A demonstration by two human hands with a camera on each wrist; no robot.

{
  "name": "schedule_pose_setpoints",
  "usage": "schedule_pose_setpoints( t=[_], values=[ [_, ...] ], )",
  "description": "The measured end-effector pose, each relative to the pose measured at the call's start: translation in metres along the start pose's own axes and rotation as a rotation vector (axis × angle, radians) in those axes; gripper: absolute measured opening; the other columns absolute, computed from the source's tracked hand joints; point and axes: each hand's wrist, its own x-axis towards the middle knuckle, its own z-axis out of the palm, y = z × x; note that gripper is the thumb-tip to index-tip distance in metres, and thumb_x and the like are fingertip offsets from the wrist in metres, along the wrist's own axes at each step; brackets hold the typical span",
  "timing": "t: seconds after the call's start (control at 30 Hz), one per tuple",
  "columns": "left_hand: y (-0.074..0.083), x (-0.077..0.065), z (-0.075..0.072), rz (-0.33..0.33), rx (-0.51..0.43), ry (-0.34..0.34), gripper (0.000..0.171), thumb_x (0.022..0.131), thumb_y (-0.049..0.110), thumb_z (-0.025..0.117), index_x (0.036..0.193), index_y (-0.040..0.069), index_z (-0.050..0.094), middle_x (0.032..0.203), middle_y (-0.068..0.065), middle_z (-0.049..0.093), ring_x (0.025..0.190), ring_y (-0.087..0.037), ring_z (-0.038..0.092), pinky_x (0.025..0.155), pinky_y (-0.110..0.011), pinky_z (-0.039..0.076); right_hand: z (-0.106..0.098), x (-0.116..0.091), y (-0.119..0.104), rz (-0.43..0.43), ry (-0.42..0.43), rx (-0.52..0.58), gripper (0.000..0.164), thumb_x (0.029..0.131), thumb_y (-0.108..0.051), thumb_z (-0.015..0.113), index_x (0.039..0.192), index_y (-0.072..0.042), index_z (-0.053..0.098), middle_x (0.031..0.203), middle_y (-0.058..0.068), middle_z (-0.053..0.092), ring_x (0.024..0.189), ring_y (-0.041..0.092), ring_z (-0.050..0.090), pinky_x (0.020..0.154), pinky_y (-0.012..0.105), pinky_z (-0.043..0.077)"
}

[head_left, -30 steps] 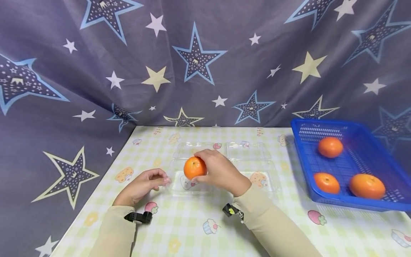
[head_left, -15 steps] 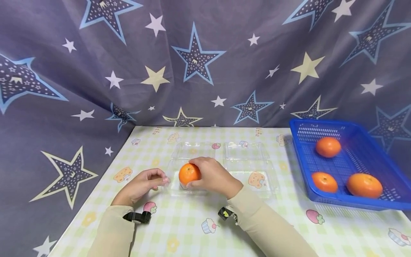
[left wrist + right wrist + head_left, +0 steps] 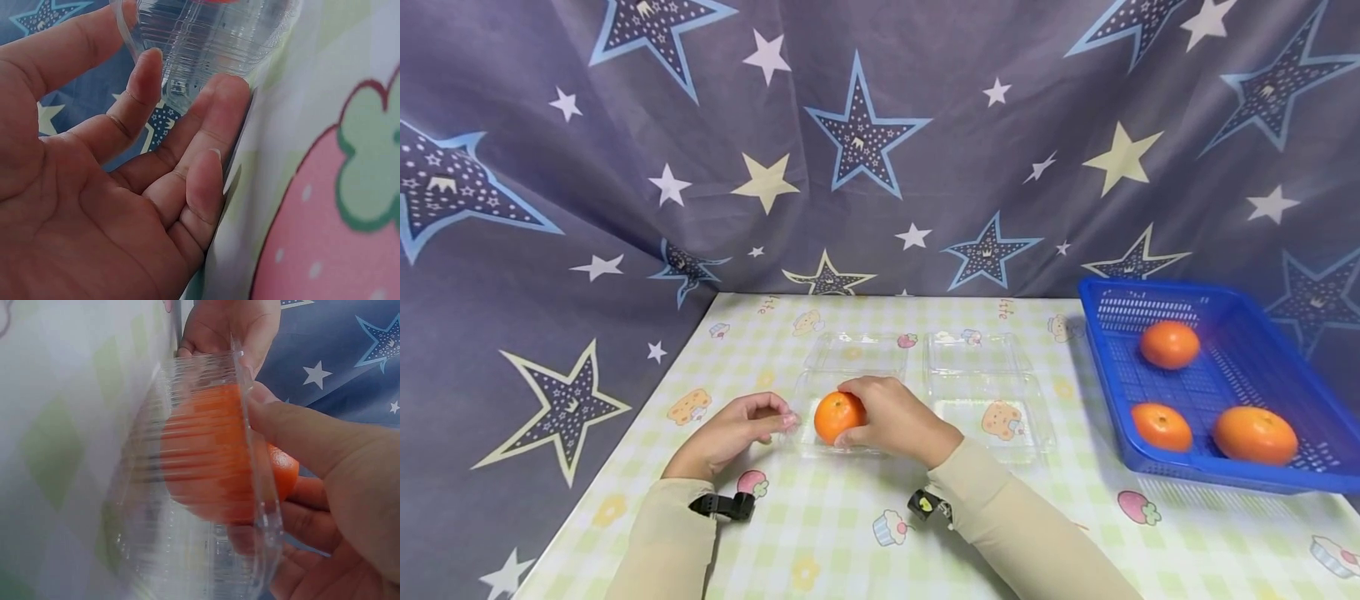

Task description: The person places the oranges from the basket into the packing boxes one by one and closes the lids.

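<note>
My right hand [image 3: 898, 417] grips an orange [image 3: 838, 418] from its right side, inside the left compartment of a clear plastic clamshell container [image 3: 970, 387]. In the right wrist view, the ribbed wall of the container [image 3: 187, 550] stands before the orange [image 3: 206, 450], which sits low, below the rim. My left hand [image 3: 733, 433] is at the container's left front corner, its thumb and a fingertip pinching the rim. The left wrist view has the other fingers of this hand [image 3: 144, 156] loosely bent beside the tablecloth.
On the right stands a blue plastic basket [image 3: 1213, 367] with 3 oranges [image 3: 1170, 344] in it. A checked tablecloth [image 3: 820, 517] covers the table. A dark curtain with stars [image 3: 925, 167] hangs behind and to the left.
My right hand has lowered the orange and carried it slightly left, into the container's left compartment. My left hand has stayed at the corner.
</note>
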Motion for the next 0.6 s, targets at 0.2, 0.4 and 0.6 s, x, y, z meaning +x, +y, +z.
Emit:
schedule_pose_setpoints(
  t=[0.2, 0.4, 0.6],
  values=[
    [0.0017, 0.0003, 0.0003, -0.005, 0.010, 0.005, 0.030, 0.096, 0.025, 0.075, 0.109, 0.002, 0.061, 0.109, -0.010, 0.072, 0.097, -0.024, 0.061, 0.084, -0.039, 0.046, 0.0029, 0.0013, 0.0021, -0.015, 0.005, 0.002, 0.069, 0.078, -0.041, 0.091, 0.133, -0.007, 0.066, 0.128, 0.003, 0.071, 0.117, 0.016, 0.066, 0.103, 0.031, 0.051],
    [0.0014, 0.0007, 0.0003, -0.010, 0.013, -0.002, 0.029, 0.095, 0.026, 0.076, 0.107, 0.004, 0.062, 0.108, -0.006, 0.072, 0.099, -0.024, 0.061, 0.084, -0.039, 0.045, 0.0065, 0.0019, 0.0043, -0.026, 0.001, 0.004, 0.066, 0.080, -0.040, 0.090, 0.132, -0.006, 0.067, 0.127, 0.003, 0.071, 0.115, 0.016, 0.066, 0.101, 0.030, 0.052],
    [0.0008, 0.0005, 0.0000, -0.004, 0.009, -0.010, 0.028, 0.095, 0.025, 0.076, 0.106, 0.004, 0.061, 0.106, -0.005, 0.072, 0.098, -0.024, 0.061, 0.084, -0.039, 0.044, 0.0096, 0.0021, 0.0069, -0.014, -0.001, -0.007, 0.069, 0.081, -0.042, 0.088, 0.136, -0.007, 0.065, 0.130, 0.003, 0.068, 0.118, 0.017, 0.064, 0.103, 0.031, 0.052]
  ],
)
